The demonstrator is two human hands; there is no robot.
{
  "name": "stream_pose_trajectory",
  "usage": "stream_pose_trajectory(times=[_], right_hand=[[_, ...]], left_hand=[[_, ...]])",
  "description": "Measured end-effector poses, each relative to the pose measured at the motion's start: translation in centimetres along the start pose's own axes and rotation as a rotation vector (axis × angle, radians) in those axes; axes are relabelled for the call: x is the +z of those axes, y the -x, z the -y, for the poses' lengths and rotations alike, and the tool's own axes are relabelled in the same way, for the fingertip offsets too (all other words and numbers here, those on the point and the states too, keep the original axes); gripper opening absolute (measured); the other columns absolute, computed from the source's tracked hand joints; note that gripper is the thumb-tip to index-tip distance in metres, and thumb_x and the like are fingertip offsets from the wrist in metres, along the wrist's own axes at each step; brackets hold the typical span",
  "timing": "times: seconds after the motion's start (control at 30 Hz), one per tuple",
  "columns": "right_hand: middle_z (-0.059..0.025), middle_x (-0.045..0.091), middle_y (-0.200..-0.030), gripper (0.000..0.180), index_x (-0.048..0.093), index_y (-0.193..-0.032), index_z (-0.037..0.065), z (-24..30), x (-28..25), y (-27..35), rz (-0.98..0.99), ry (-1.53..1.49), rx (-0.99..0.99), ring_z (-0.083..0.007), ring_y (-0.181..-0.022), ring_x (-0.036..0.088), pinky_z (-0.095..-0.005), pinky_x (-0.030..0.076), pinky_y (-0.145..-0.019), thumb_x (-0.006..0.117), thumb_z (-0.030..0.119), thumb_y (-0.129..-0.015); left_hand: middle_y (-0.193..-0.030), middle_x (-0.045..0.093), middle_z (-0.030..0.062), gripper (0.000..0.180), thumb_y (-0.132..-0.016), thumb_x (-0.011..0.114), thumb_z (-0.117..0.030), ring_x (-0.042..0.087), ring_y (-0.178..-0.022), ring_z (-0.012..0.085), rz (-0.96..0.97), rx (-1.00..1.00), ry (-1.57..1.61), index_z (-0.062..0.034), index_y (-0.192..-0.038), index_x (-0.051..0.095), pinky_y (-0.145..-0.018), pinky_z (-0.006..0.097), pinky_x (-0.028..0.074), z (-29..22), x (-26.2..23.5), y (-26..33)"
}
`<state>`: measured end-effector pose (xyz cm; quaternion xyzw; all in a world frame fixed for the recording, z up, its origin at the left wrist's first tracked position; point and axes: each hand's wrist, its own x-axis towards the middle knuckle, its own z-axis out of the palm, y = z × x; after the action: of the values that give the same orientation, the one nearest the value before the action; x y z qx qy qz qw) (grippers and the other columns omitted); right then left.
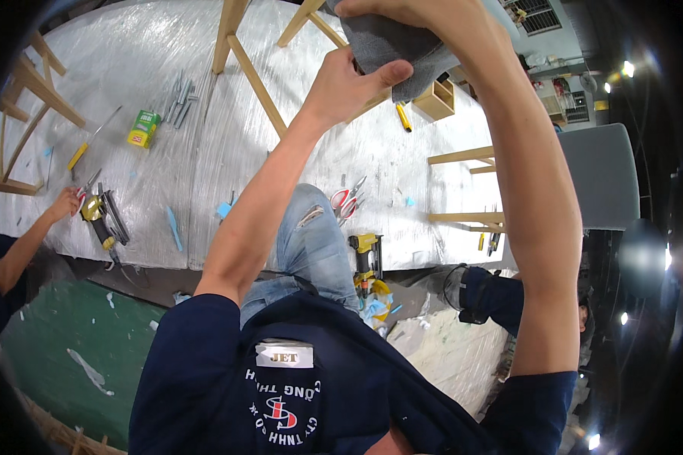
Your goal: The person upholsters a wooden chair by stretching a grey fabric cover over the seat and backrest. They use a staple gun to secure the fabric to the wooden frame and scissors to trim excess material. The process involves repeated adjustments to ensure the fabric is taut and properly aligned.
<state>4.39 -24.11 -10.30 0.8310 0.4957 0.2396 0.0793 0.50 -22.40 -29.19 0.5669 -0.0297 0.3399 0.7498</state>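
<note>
Grey fabric (383, 47) hangs at the top of the head view, over part of a chair with wooden legs (256, 83). My left hand (350, 89) grips its lower side, with the thumb pressed on the cloth and the other fingers largely hidden. From above, my right hand (413, 14) curls over the same fabric near the picture's top edge. Below the hands lie a yellow utility knife (403, 117) and a small wooden box (436, 101). Red-handled scissors (346, 203) and a yellow staple gun (366, 254) rest near my knee.
The table (220, 144) is covered in clear plastic film. A green box (143, 129) and staple strips (180, 102) lie to the left. At far left a co-worker's hand (66, 203) holds scissors beside another staple gun (97, 216). A grey chair (598, 176) stands at right.
</note>
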Motion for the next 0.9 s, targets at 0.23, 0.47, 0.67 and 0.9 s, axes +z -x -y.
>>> stream_pose_trajectory(times=[0.23,0.47,0.67,0.9], right_hand=[[-0.0361,0.053,-0.130,0.104,0.035,-0.144,-0.009,2.3,0.5,-5.1,0.083,0.052,0.119,-0.0441,-0.120,0.055,-0.0444,0.047,-0.100,0.083,0.044,-0.068],[-0.0267,0.063,-0.120,0.079,0.049,-0.137,-0.003,1.5,2.1,-14.5,0.149,-0.099,-0.051,-0.0327,-0.109,0.062,-0.0399,0.051,-0.091,0.075,0.044,-0.079],[-0.0079,0.073,-0.099,0.026,0.071,-0.108,0.007,-6.4,-2.3,-2.8,-0.275,-1.114,-0.430,-0.0215,-0.100,0.069,-0.0358,0.052,-0.091,0.064,0.028,-0.094],[-0.0042,0.062,-0.077,0.047,0.060,-0.102,0.000,-0.5,10.8,18.6,-0.110,-1.983,0.747,-0.0112,-0.058,0.060,-0.0271,0.054,-0.053,0.057,0.047,-0.099]], left_hand=[[-0.099,0.069,0.0061,0.077,-0.076,0.078,-0.062,0.061,-0.091,0.0115,-0.064,-0.071,-0.033,0.0063,-0.108,0.065,-0.082,0.028,0.050,-0.8,0.3,0.2],[-0.110,0.069,0.0122,0.071,-0.082,0.079,-0.052,0.063,-0.102,0.0175,-0.047,-0.046,0.032,0.0077,-0.117,0.063,-0.090,0.031,0.050,0.5,0.1,-0.1],[-0.105,0.067,0.0103,0.086,-0.079,0.072,-0.068,0.060,-0.096,0.0173,0.023,-0.157,-0.187,0.0091,-0.116,0.060,-0.084,0.031,0.049,-0.2,-1.9,0.1],[-0.085,0.059,-0.0007,0.076,-0.081,0.068,-0.070,0.053,-0.078,0.0086,0.110,-0.147,-0.091,0.0018,-0.106,0.061,-0.069,0.026,0.043,0.5,-0.6,-0.1]])
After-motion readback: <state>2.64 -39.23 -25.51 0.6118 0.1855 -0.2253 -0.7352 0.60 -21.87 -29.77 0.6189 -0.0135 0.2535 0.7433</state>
